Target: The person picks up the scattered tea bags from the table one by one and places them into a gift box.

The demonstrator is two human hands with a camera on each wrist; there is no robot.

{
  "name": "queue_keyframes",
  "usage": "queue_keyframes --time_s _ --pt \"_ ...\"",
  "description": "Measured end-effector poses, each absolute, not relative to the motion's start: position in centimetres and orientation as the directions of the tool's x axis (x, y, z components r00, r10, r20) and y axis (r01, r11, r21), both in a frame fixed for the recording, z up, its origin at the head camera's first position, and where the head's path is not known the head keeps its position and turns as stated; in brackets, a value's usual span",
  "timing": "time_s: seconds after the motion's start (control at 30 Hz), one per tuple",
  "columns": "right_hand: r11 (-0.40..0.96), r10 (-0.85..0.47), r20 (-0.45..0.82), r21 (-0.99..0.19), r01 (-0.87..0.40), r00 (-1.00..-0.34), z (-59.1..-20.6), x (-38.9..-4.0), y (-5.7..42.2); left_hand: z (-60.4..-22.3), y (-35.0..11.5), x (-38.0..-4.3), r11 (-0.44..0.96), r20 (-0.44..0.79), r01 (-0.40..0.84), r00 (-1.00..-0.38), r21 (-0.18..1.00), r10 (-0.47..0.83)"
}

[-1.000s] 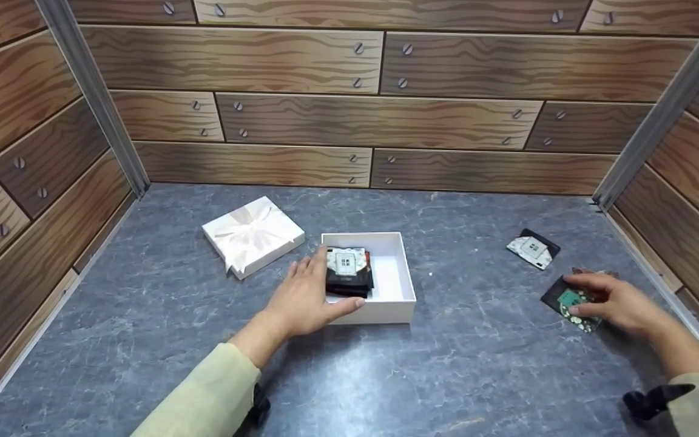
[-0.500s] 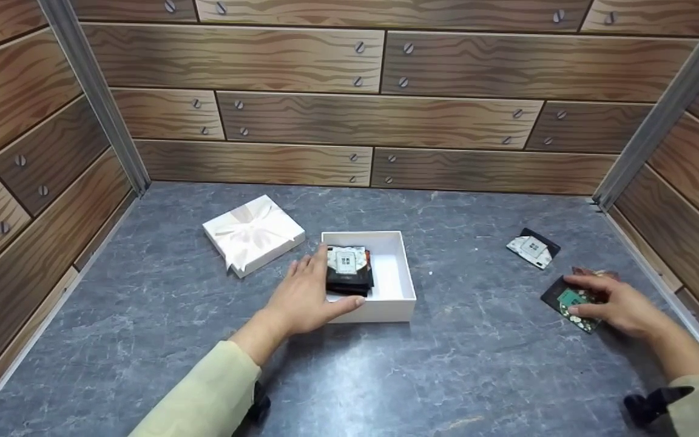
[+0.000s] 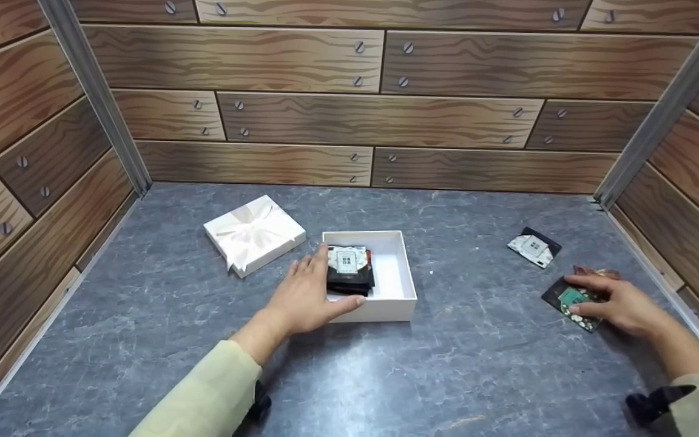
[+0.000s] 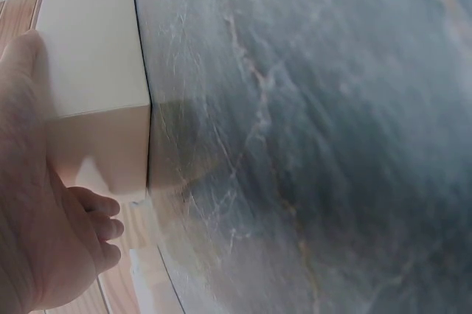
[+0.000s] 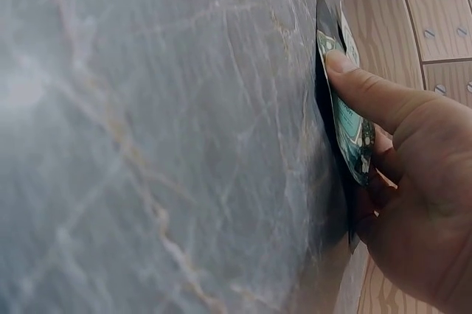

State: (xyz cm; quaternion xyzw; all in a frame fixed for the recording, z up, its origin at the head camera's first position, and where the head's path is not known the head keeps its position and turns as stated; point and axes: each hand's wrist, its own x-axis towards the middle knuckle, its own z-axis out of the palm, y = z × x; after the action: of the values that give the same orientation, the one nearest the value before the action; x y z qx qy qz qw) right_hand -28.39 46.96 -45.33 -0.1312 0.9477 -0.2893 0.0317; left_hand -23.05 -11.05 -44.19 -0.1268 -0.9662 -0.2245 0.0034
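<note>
A white open box (image 3: 395,267) stands mid-table, with a stack of black sachets (image 3: 349,276) in its left part; the top one has a white floral label. My left hand (image 3: 304,297) rests against the box's left side, fingers extended and thumb along the front wall (image 4: 96,41). At the right, my right hand (image 3: 628,306) pinches a black and green floral sachet (image 3: 573,297) between thumb and fingers. In the right wrist view the thumb lies on the face of the green sachet (image 5: 346,122), and the other fingers are partly hidden behind it.
A white lid (image 3: 255,233) with a ribbon bow lies left of the box. Another black and white sachet (image 3: 534,247) lies at the back right. A reddish sachet (image 3: 598,273) shows partly behind my right hand. Wood-patterned walls enclose the grey marbled table (image 3: 465,364).
</note>
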Motion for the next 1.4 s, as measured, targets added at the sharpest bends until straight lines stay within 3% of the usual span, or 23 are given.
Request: queue_keyframes --time_s 0.3,0.77,1.03,1.4 --pt "0.817 -0.262 0.055 -0.52 -0.251 -0.964 -45.1 -28.5 46.8 -44.1 -11.1 -23.1 0.868 0.054 0.242 -0.969 0.434 0.243" --pt "0.794 -0.249 -0.018 -0.576 -0.194 -0.968 -43.1 -28.0 43.3 -44.2 -10.9 -23.1 0.868 0.055 0.233 -0.971 0.438 0.233" --pt "0.723 -0.236 -0.017 -0.672 -0.164 -0.972 -41.2 -27.8 39.8 -44.2 -11.0 -23.0 0.868 0.049 0.227 -0.972 0.441 0.229" --pt "0.588 -0.301 0.037 -0.779 -0.216 -0.953 -38.6 -28.0 33.4 -44.3 -11.1 -23.1 0.865 0.062 0.239 -0.97 0.442 0.236"
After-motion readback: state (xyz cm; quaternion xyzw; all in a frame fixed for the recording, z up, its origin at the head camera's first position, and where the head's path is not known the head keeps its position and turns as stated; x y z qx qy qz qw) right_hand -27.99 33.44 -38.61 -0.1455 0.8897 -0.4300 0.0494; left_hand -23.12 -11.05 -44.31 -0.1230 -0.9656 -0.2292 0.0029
